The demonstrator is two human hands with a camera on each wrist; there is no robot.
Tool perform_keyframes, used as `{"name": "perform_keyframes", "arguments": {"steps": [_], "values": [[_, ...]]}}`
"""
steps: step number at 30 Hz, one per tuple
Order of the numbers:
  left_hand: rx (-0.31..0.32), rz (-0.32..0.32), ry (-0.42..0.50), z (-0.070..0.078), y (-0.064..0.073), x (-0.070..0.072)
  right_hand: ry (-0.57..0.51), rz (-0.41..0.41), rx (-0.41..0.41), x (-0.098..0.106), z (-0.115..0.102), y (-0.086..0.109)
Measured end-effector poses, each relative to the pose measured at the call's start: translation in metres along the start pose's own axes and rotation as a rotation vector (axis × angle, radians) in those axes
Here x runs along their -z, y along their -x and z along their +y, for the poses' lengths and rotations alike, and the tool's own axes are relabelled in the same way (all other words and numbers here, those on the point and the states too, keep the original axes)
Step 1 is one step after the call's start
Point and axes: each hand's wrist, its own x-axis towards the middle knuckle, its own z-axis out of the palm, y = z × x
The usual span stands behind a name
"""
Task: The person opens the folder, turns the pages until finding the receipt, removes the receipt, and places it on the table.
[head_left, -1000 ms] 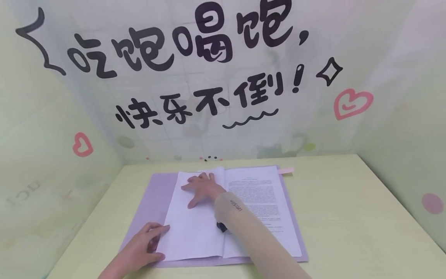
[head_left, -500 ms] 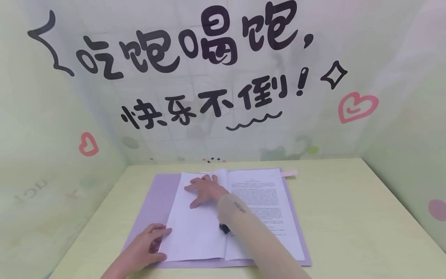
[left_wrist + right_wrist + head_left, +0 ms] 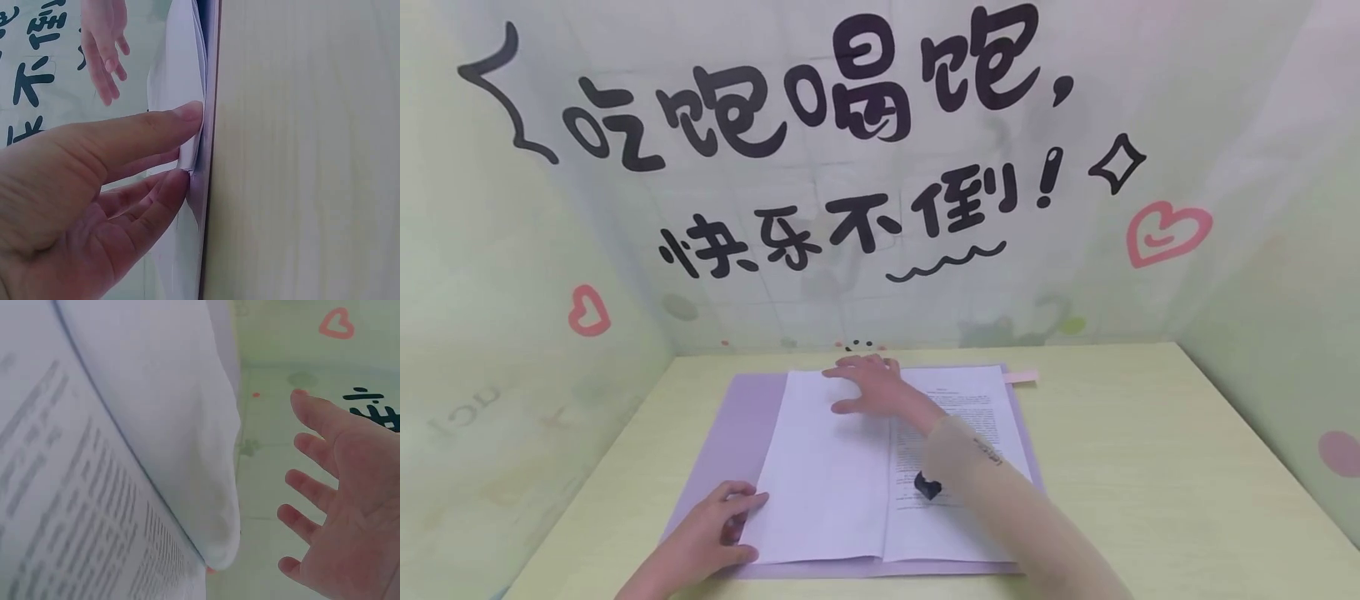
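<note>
A purple folder (image 3: 730, 442) lies open with a stack of paper pages in it. The blank left page (image 3: 820, 500) faces up, while the right page (image 3: 910, 533) carries printed text. My left hand (image 3: 711, 529) holds the lower left edge of the left pages; in the left wrist view the thumb (image 3: 187, 115) and fingers (image 3: 165, 194) sit at the edge of the stacked sheets. My right hand (image 3: 876, 387) hovers over the top of the fold with fingers spread. In the right wrist view that hand (image 3: 350, 500) is apart from the paper and holds nothing.
A pale pink tab (image 3: 1021, 377) sticks out past the folder's upper right edge. The folder lies on a light wood table (image 3: 1150, 467). A wall (image 3: 820, 317) with black writing and pink hearts stands behind, with side walls left and right.
My right hand has lifted from the blank left page and moved right and toward the top of the fold. My left hand stays at the lower left page edge.
</note>
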Motion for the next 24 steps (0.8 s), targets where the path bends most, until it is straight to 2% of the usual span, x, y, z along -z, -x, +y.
{"name": "perform_keyframes", "arguments": {"steps": [9,15,18,24], "values": [[-0.004,-0.007,0.012,0.000,0.001,0.001,-0.149,0.150,-0.085,0.034,0.039,0.054],[0.015,-0.010,0.005,0.002,0.000,0.002,-0.230,0.248,-0.151,0.038,0.084,0.082],[0.020,-0.012,0.001,0.003,0.001,0.001,-0.250,0.287,-0.158,0.039,0.107,0.094],[0.022,-0.017,-0.006,0.003,0.001,0.001,-0.286,0.321,-0.175,0.044,0.133,0.114]]}}
